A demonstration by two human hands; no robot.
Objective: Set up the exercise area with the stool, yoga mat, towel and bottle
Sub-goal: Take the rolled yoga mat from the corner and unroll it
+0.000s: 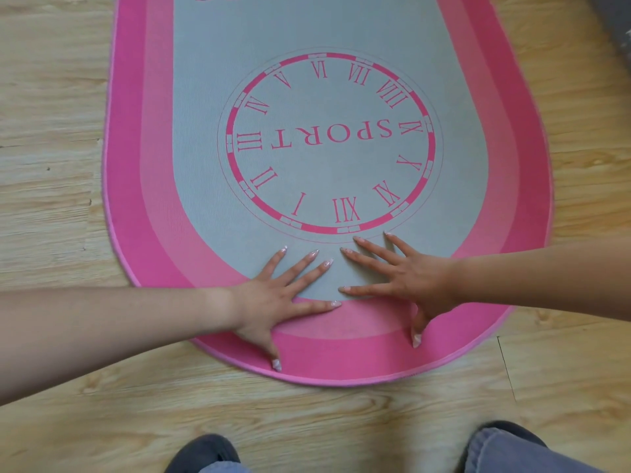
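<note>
Pale wood-plank flooring [51,165] fills the view, and the yoga mat [211,165] lies unrolled on it, its rounded pink end nearest the person.

From the left, a bare forearm reaches in low and almost level. The left hand [273,302] lies palm down on the mat's near end. Its fingers are straight and fanned toward the printed clock face [329,141], its thumb points back along the pink border, and it grips nothing.

Right of it, the right hand [409,278] mirrors that pose, flat with fingers spread and fingertips just short of the clock ring. The two index fingers nearly meet.

The step in hand looks like flattening the mat. This end already seems to lie flat, so the next move probably calls for lifting both palms off and fetching the stool, towel and bottle, none of which is in view.

At the far upper right, a grey edge [614,18] is too cropped to identify.
</note>
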